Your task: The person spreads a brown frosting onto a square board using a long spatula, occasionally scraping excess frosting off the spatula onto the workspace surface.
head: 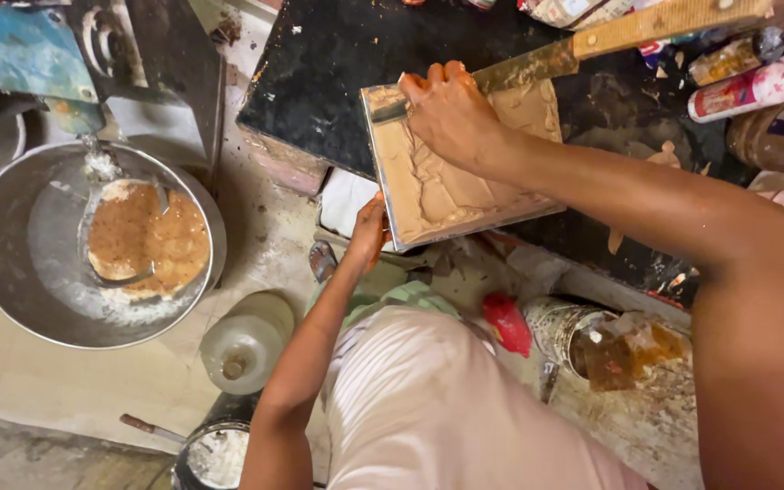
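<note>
A rectangular metal tray (390, 172) filled with tan paste rests tilted on the edge of a black work surface (338, 73). My left hand (369, 231) grips the tray's near corner from below. My right hand (451, 113) presses flat on the paste, fingers spread over the tray's far end. A large knife with a wooden handle (646, 25) lies across the tray's far edge, just beyond my right hand; its blade is smeared with paste.
A wide steel bowl (11, 245) with brown-and-white powder and a scoop sits on the floor at left. A plastic jar (247, 340) and a dirty tin (215, 454) stand near my knee. Bottles (746, 86) and a paste-crusted can (592, 340) crowd the right.
</note>
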